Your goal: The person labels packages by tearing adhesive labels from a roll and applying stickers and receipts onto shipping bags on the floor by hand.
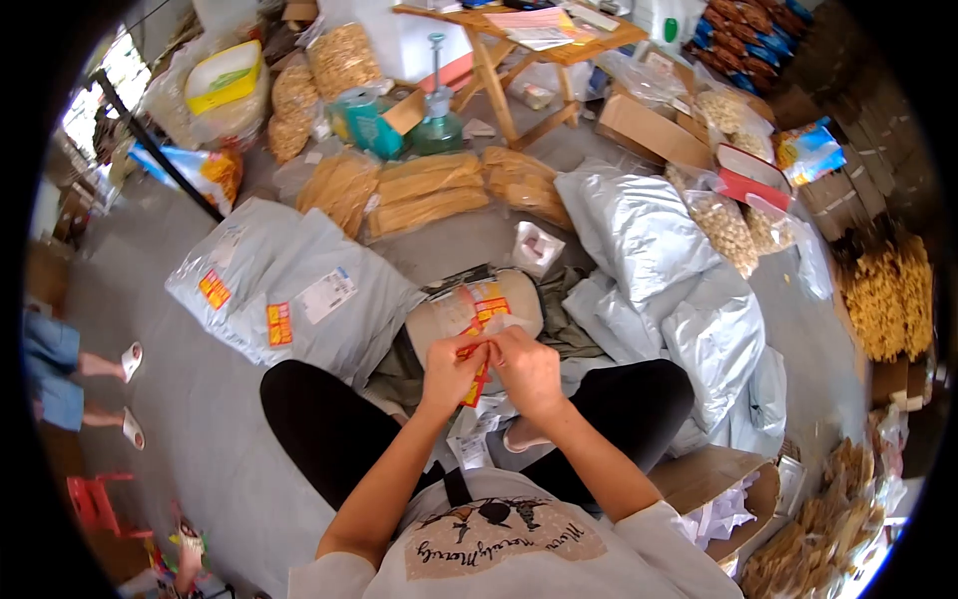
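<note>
My left hand (452, 371) and my right hand (529, 371) meet in front of me, fingertips pinched together. Between them is a red and yellow sticker strip (476, 387), partly hidden by the fingers. Just beyond lies a beige, dark-edged pad (431, 327) with more red and yellow stickers (484, 300) on it. To the left rests a big grey plastic parcel (261, 250) bearing a white label (326, 296) and two similar stickers. A small paper with print (472, 451) lies below my hands.
Silver-grey parcels (649, 240) pile up at the right. Bundles of yellowish dried food (424, 195), a green pump bottle (436, 130) and a wooden table (489, 80) stand ahead. An open carton (704, 479) sits at lower right. A person's legs (95, 389) show at left.
</note>
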A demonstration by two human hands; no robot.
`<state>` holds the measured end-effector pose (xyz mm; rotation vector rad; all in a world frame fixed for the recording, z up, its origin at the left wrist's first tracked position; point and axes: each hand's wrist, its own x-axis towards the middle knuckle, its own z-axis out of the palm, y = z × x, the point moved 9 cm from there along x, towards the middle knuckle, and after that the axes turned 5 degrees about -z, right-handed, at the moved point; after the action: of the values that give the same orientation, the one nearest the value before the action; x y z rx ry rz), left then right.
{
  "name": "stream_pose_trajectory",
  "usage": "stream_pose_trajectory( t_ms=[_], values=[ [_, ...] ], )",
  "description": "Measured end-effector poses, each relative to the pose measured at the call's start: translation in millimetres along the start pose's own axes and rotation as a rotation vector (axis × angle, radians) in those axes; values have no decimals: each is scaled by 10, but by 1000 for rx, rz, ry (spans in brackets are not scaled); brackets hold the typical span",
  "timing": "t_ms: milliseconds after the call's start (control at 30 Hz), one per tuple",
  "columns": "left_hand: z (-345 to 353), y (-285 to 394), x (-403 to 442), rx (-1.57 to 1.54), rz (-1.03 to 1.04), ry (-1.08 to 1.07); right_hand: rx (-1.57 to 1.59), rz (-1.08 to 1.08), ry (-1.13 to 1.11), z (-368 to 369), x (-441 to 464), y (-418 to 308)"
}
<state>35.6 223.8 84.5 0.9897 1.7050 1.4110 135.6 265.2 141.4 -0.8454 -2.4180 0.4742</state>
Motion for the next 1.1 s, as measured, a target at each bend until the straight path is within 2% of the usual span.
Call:
stream_pose_trajectory(
  t_ms=[67,100,200,267,300,367,400,433,467,533,600,667,700,767,800,867,933,1000,1067,1100],
  values=[
    [53,111,14,96,32,1,-45,-24,23,-61,-21,45],
    [139,-87,57,0,-28,-55,-37,-17,45,-104,-28,75],
    [350,-128,110,-10,-82,-146,-23,54,79,-273,-58,241],
    [485,-42,131,0,-75,-186,151,93,143,-415,-87,398],
    [542,10,144,-5,-55,-201,140,104,154,-490,-96,468],
    [646,118,167,-11,-33,-227,679,524,27,-354,-238,905],
    [727,160,148,-226,-216,-304,656,465,67,-343,-261,1130],
    [842,148,111,-438,-401,-377,873,668,29,-341,-322,1304],
    [878,144,149,-435,-400,-386,1092,870,-10,-343,-383,1436],
    [944,23,259,-683,-500,-380,1330,978,83,-495,-393,1767],
    [993,-268,367,-697,-578,-372,1362,982,142,-678,-341,2182],
    [1007,-546,408,-818,-751,-242,1246,1019,323,-876,-407,2764],
    [1013,-622,404,-860,-794,-200,1245,1018,327,-940,-378,2895],
    [1005,-810,437,-874,-814,-163,749,946,529,-1369,-349,3216],
    [995,-882,439,-888,-835,-123,750,947,530,-1359,-308,3312],
    [1032,-1003,429,-900,-881,-95,33,573,685,-1805,-111,3218],
    [1070,-988,453,-905,-876,-79,11,534,694,-1693,2,3315],
    [1140,-958,492,-897,-873,-93,-115,373,613,-1507,160,3279],
    [1242,-891,536,-885,-874,-106,-198,321,501,-1168,211,3352],
    [1318,-824,559,-859,-847,-130,-234,351,336,-846,168,3519]
  ],
)
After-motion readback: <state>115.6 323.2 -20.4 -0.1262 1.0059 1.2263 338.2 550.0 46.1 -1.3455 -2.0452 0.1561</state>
